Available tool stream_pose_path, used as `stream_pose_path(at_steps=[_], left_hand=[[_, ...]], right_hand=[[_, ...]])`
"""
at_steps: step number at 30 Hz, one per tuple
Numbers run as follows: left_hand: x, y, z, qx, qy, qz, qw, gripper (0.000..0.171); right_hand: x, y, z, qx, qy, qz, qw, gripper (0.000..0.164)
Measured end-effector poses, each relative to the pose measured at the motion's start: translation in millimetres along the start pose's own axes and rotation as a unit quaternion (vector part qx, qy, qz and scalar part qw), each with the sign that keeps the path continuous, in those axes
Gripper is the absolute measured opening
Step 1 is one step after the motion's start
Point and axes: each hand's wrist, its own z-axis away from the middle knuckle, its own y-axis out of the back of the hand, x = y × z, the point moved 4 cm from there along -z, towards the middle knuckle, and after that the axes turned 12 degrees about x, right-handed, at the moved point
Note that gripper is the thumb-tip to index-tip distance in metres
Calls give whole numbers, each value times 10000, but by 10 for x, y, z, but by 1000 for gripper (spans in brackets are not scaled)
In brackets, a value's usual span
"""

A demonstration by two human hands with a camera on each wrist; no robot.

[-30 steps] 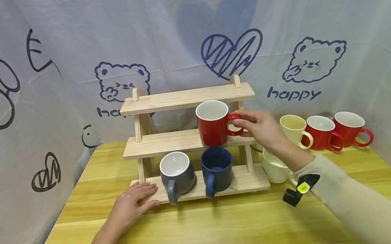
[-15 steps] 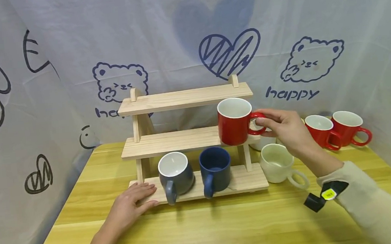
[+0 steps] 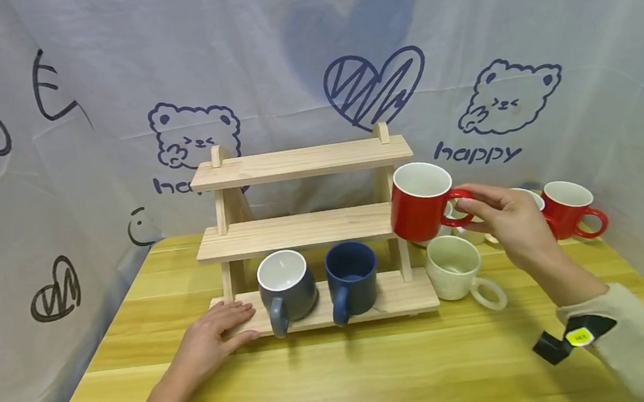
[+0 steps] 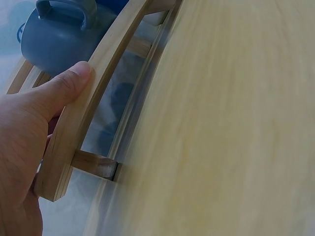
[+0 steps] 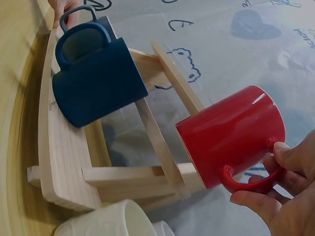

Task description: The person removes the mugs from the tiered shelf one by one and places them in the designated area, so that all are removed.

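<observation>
My right hand (image 3: 515,223) pinches the handle of a red mug (image 3: 421,200) with a white inside, holding it upright in the air by the right end of the rack's middle shelf. In the right wrist view the red mug (image 5: 234,135) has thumb and fingers on its handle. My left hand (image 3: 212,337) rests on the left end of the bottom shelf of a three-tier wooden rack (image 3: 307,230), its thumb at the front edge of the board (image 4: 74,128). A grey-blue mug (image 3: 288,286) and a dark blue mug (image 3: 352,279) stand on that shelf, handles forward.
A pale cream mug (image 3: 453,269) stands on the wooden table (image 3: 340,376) right of the rack. Farther back stand another red mug (image 3: 568,204) and more mugs, partly hidden by my right hand. A patterned cloth (image 3: 282,48) hangs behind.
My right hand has carried the red mug to the right, from in front of the middle shelf to its right end. My left hand has stayed on the rack.
</observation>
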Motion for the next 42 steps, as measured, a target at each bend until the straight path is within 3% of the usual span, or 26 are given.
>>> stream_pose_path(at_steps=[7, 12, 17, 20, 24, 31, 42], left_hand=[[-13, 2, 0, -73, 50, -30, 10000, 43], [-20, 5, -8, -96, 69, -49, 9999, 44], [-14, 8, -16, -115, 101, -15, 9999, 43], [-15, 5, -17, -141, 151, -6, 9998, 43], [-16, 0, -16, -159, 171, -1, 9997, 43], [-13, -5, -10, -167, 153, -18, 9997, 43], [-13, -7, -6, -110, 115, -41, 9999, 43]], right_hand=[[124, 242, 54, 341, -33, 379, 9987, 50], [204, 374, 77, 458, -43, 252, 9986, 51], [291, 482, 95, 471, -94, -799, 9956, 45], [344, 538, 99, 509, -107, -1628, 9853, 39], [424, 633, 126, 648, -76, -2003, 9776, 35], [568, 824, 211, 994, -266, -1176, 9877, 44], [774, 981, 305, 1364, -266, -1614, 9771, 30]])
